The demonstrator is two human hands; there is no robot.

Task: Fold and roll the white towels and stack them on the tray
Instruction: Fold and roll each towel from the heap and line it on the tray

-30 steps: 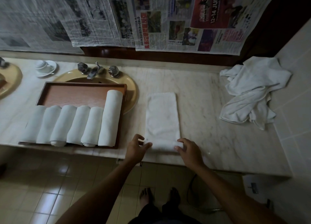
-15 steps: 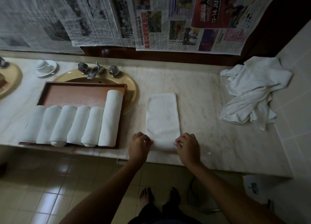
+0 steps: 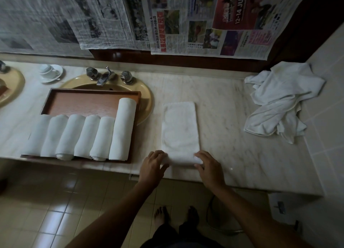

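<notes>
On the marble counter (image 3: 232,117), near its front edge, a folded white towel (image 3: 180,128) lies as a long narrow strip running away from the person. Its near end is turned over into a small roll, and both hands are on that roll: the left hand (image 3: 153,166) at the strip's left corner, the right hand (image 3: 209,166) at its right corner. The fingers of each hand curl over the top of the rolled end with the thumbs tucked toward its near side, so the cloth sits under the fingertips and between fingers and thumb (how tightly it is pinched cannot be told). The rest of the strip lies flat beyond the knuckles.

To the left, a wooden tray (image 3: 89,102) rests partly over a yellow sink basin (image 3: 147,98), with six rolled towels (image 3: 81,136) lined side by side along its near half; the rightmost roll is longer than the others. Behind the basin stands a metal tap (image 3: 104,78), and a cup on a saucer (image 3: 49,72) sits further left. Far right, against the tiled wall, a loose heap of white towels (image 3: 279,100) lies crumpled, well apart from the hands. Newspaper sheets (image 3: 130,18) hang behind the counter.
</notes>
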